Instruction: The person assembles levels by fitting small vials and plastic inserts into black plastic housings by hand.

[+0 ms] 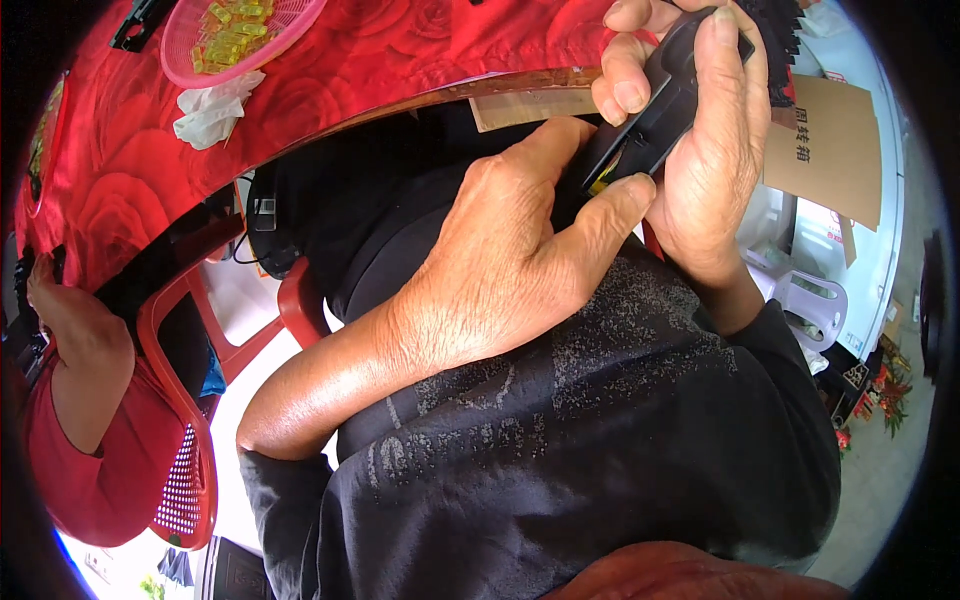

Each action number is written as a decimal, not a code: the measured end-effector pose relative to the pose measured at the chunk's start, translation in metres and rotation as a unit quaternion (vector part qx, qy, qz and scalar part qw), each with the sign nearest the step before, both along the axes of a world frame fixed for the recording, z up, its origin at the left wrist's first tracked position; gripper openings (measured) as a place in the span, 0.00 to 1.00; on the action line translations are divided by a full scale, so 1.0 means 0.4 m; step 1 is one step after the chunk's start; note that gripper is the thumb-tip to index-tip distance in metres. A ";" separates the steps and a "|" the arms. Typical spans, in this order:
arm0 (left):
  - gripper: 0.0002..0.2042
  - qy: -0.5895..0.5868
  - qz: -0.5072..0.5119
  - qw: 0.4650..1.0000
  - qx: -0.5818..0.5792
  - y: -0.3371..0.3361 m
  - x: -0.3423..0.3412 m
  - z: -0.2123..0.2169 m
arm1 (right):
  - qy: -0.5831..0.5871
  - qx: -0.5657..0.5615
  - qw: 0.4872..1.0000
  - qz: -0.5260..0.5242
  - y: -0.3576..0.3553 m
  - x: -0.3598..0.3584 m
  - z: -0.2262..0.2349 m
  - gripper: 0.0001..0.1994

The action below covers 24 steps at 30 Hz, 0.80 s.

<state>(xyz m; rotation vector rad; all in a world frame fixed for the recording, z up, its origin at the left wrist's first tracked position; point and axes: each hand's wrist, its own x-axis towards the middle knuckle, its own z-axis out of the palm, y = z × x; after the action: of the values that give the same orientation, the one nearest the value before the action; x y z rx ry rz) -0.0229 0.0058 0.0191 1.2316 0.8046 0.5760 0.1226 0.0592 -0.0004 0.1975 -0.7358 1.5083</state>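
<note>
A long black plastic housing (pixel 650 120) is held up near the table's edge, its hollow side partly showing. Something small and yellow shows at its lower end. My right hand (pixel 715 150) wraps around it from the right, with the thumb and fingers on opposite sides. At the lower end my left hand (pixel 520 240) closes on the same part, thumb pressed along its edge; the left fingertips are hidden behind it. What the housing belongs to cannot be made out.
A red rose-patterned tablecloth (pixel 400 60) carries a pink basket (pixel 172 55) of yellow translucent pieces, a crumpled white tissue (pixel 215 108) and a black part (pixel 140 25). Black pieces (pixel 775 45) lie upper right, near a cardboard box (pixel 830 150). Left, another person (pixel 90 440) sits on a red chair (pixel 205 470).
</note>
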 end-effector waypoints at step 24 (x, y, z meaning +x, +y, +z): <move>0.11 -0.028 0.047 0.998 0.028 -0.038 0.004 -0.049 | -0.046 0.134 0.989 -0.049 0.046 0.020 -0.064 0.11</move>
<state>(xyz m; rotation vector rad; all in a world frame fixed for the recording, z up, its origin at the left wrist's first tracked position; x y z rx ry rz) -0.0213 -0.0095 -0.0003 1.2277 0.8061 0.7104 0.1307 0.0776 -0.0261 0.2906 -1.0077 1.3293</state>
